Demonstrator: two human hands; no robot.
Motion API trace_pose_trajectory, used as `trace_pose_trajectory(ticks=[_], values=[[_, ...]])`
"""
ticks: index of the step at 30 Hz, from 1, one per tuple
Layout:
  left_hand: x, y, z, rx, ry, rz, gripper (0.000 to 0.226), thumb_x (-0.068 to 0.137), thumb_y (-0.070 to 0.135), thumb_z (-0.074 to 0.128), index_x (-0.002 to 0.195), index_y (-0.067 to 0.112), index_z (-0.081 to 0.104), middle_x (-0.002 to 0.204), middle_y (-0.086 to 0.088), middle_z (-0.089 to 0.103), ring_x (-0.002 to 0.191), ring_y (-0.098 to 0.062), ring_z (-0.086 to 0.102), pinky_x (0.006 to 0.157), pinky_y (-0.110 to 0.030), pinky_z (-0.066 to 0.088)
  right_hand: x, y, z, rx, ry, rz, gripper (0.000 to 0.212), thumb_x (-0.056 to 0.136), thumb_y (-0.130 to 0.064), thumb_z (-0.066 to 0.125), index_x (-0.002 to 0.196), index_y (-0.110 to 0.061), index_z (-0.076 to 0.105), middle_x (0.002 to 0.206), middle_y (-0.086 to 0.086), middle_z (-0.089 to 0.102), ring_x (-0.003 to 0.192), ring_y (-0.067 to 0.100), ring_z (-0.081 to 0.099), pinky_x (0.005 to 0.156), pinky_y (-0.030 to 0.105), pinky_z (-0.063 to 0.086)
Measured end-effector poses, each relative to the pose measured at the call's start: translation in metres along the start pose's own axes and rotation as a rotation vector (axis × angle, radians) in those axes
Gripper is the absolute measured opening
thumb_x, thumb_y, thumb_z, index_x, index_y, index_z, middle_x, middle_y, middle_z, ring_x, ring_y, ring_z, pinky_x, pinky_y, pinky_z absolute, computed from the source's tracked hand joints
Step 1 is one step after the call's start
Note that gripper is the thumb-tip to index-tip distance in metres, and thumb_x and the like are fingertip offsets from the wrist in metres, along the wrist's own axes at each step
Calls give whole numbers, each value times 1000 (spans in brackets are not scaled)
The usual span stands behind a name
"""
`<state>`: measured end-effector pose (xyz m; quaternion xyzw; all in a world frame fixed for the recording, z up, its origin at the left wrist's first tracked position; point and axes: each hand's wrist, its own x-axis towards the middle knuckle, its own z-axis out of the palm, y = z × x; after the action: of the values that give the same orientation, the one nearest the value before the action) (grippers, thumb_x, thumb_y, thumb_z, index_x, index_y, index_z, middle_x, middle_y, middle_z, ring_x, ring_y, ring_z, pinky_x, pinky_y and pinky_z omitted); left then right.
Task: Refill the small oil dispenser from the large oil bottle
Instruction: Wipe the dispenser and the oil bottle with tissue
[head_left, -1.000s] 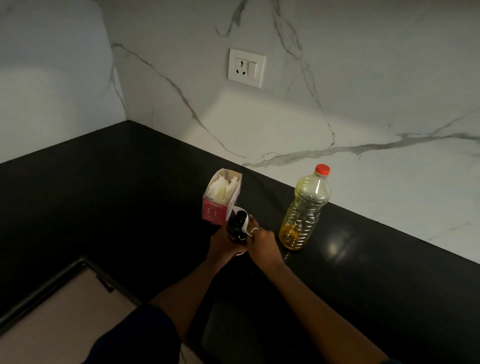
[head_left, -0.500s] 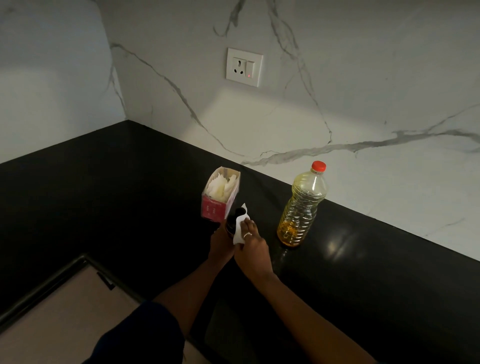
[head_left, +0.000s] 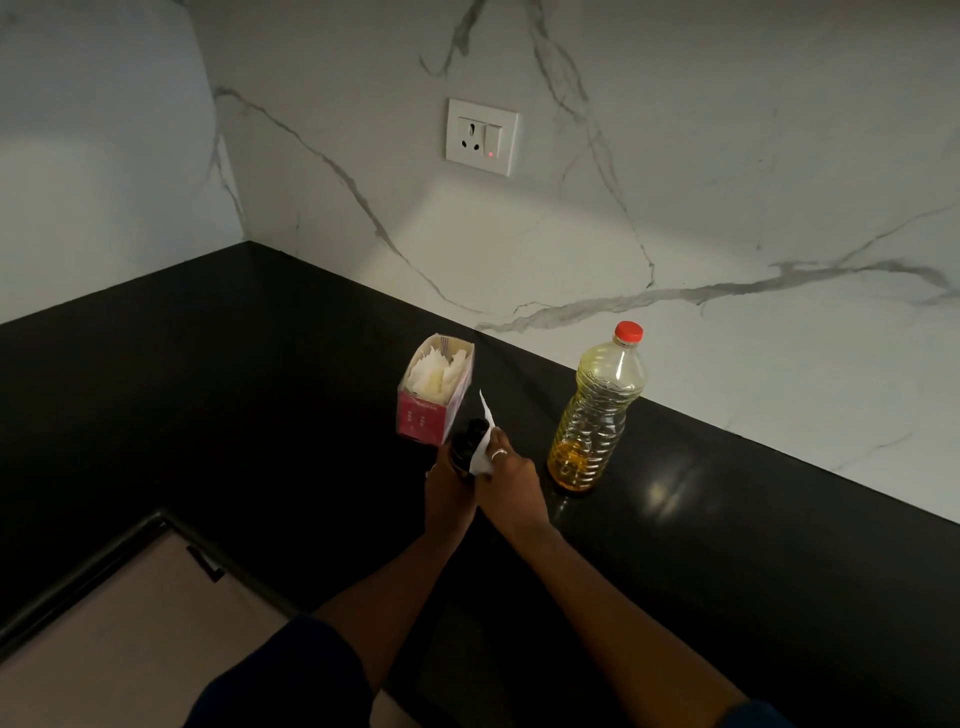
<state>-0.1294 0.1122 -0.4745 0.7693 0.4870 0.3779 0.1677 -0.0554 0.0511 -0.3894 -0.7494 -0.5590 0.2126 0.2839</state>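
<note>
At frame centre the left hand (head_left: 447, 488) wraps round the small dark oil dispenser (head_left: 467, 441). The right hand (head_left: 511, 475) pinches a white tissue (head_left: 483, 452) against its neck. If the glass is oily, the dispenser could slip from that grip. Just right, the large oil bottle (head_left: 597, 410) stands capped and nearly empty, so a careless forearm could topple it.

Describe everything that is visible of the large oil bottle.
The oil bottle is clear ribbed plastic, closed with a red cap. It stands upright on the black counter, close to the marble wall. Yellow oil fills only its bottom part. Only the counter touches it.
</note>
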Motion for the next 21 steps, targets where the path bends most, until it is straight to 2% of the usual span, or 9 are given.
trace_pose_trajectory(ticks=[2, 4, 6, 8, 12, 15, 17, 19, 21], values=[[-4, 16, -4, -137, -83, -91, 41, 80, 19, 69, 112, 5, 48, 99, -12, 71, 93, -20, 69, 86, -32, 49, -10, -2, 6, -6, 11, -4, 61, 88, -2, 49, 144, -1, 26, 146, 17, 39, 125, 32, 50, 102, 37, 45], [-9, 18, -5, -201, -62, -260, 51, 86, 13, 63, 132, 4, 42, 130, -16, 54, 122, -29, 52, 101, -36, 40, -18, -4, 11, -50, -11, -18, 62, 92, -9, 47, 147, -2, 20, 154, 14, 23, 135, 30, 38, 110, 32, 36], [-13, 19, -1, -160, -61, -297, 57, 88, 19, 60, 138, 4, 36, 140, -13, 44, 131, -28, 42, 108, -37, 31, -22, -6, 15, -99, -25, -41, 60, 94, -11, 42, 147, -1, 17, 157, 12, 13, 144, 26, 20, 114, 27, 21], [-15, 18, 1, -182, -39, -333, 56, 89, 21, 58, 138, 4, 36, 139, -13, 44, 130, -27, 42, 109, -39, 31, -24, -6, 16, -104, -22, -46, 59, 94, -11, 41, 147, -1, 18, 157, 12, 13, 146, 23, 11, 116, 26, 14], [-18, 21, -4, -145, -2, -309, 43, 89, 23, 57, 125, 1, 52, 125, -16, 58, 118, -28, 54, 102, -42, 41, -24, -6, 12, -86, -2, -21, 58, 92, -9, 43, 146, -3, 23, 156, 10, 18, 143, 23, 23, 115, 28, 25], [-17, 17, 0, -96, 45, -249, 44, 85, 32, 57, 115, -1, 58, 111, -17, 65, 105, -30, 64, 92, -41, 49, -22, -5, 7, -58, 5, -9, 58, 91, -6, 44, 146, -3, 25, 156, 10, 18, 143, 23, 23, 114, 28, 26], [-11, 18, -3, -152, 6, -286, 44, 84, 23, 64, 123, 3, 53, 119, -17, 60, 112, -31, 58, 95, -42, 47, -19, -2, 3, -58, 13, -11, 59, 90, -4, 46, 145, -4, 26, 156, 9, 20, 143, 21, 21, 114, 28, 24], [-4, 14, -8, -224, -129, -334, 51, 83, 15, 64, 131, 10, 46, 130, -18, 50, 119, -33, 50, 100, -42, 43, -16, 1, 0, -73, 25, -17, 58, 91, -3, 46, 145, -6, 27, 155, 8, 22, 144, 19, 19, 114, 26, 21], [-2, 11, -10, -229, -172, -323, 51, 81, 10, 63, 129, 7, 46, 130, -22, 47, 120, -37, 48, 102, -41, 42, -16, 4, 1, -102, 38, -27, 57, 92, -4, 45, 146, -6, 26, 155, 9, 22, 145, 19, 17, 115, 26, 20]])
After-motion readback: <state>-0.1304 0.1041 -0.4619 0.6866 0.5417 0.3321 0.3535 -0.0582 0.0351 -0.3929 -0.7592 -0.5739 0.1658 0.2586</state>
